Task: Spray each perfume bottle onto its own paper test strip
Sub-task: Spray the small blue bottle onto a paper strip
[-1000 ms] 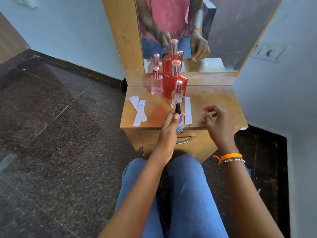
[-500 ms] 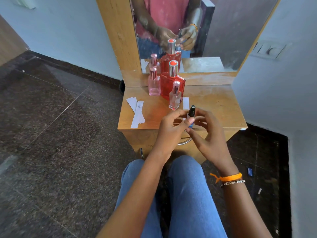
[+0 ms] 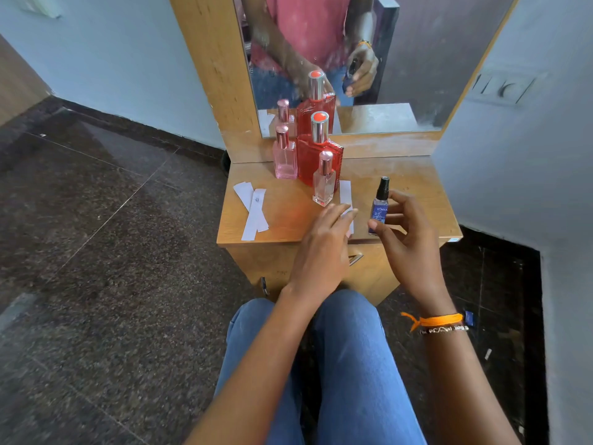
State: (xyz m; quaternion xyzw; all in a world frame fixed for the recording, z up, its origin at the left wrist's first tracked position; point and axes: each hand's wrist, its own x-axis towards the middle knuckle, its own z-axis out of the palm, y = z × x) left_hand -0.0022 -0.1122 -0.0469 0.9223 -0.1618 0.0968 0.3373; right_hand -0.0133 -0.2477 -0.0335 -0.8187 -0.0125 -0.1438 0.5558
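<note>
A: Right hand?
B: Fingers curled round the small blue spray bottle, thumb on its near side. Bottle upright, black nozzle on top, held at the right part of the worktop; can't tell if its base touches the wood.

A: Left hand?
B: Fingers straight and relaxed, gripping nothing. Tips lie over the near end of the white test strip that sits just right of the clear bottle; can't tell if they actually press on it.

A: Other bottles?
B: Three, standing together at the back centre. Big red bottle with silver cap, pink bottle just to its left, small clear bottle in front of the red one. All capped, upright.

A: Other strips?
B: Two more paper strips crossed over each other on the left of the worktop, well apart from both hands.

A: Anything else?
B: Mirror behind the worktop. Orange thread band on the right wrist. Blue jeans below.
</note>
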